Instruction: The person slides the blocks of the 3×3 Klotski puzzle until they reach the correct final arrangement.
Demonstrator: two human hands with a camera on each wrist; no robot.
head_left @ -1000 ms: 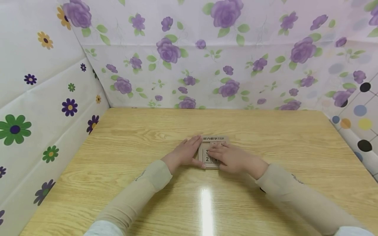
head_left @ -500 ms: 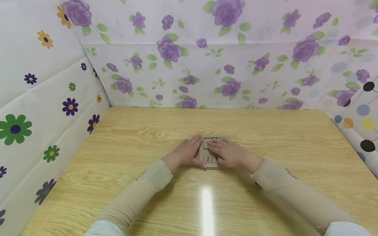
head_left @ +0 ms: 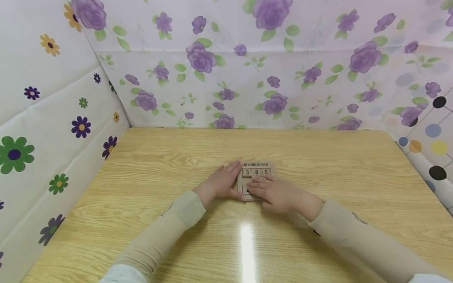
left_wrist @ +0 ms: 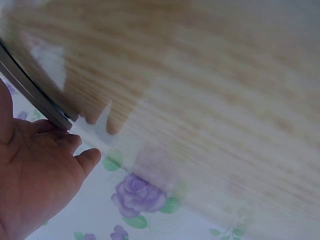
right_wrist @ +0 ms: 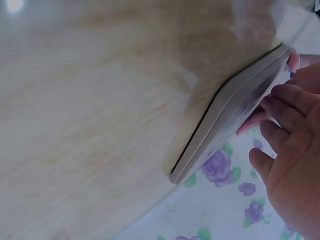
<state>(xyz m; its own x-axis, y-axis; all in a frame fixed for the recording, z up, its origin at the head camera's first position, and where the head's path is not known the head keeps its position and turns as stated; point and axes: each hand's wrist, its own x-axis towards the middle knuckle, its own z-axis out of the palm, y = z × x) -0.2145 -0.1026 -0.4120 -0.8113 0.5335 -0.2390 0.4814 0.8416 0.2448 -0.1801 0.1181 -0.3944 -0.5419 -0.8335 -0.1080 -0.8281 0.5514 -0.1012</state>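
Observation:
A number sliding puzzle [head_left: 257,164] lies on the wooden table, its top row of tiles reading 3, 8 and 5. Along its left side rests my left hand [head_left: 221,182], fingertips near the upper corner and thumb at the lower corner. My right hand [head_left: 283,193] reaches in from the right with extended fingers over the lower rows, covering most of those tiles. In the left wrist view, the puzzle's edge [left_wrist: 32,92] meets the left hand's fingers. The right wrist view shows the puzzle side-on [right_wrist: 225,110], the right fingertips [right_wrist: 276,102] close over its face.
Light wood-grain table [head_left: 177,151] surrounds the puzzle, with a bright reflection in front. A purple-flowered cloth [head_left: 226,70] hangs behind the table. More patterned cloth lines the left and right sides.
The 3 tile has moved up from the middle row to the top-left place. My right hand has shifted toward the lower rows, uncovering the top row. The left hand stays in place.

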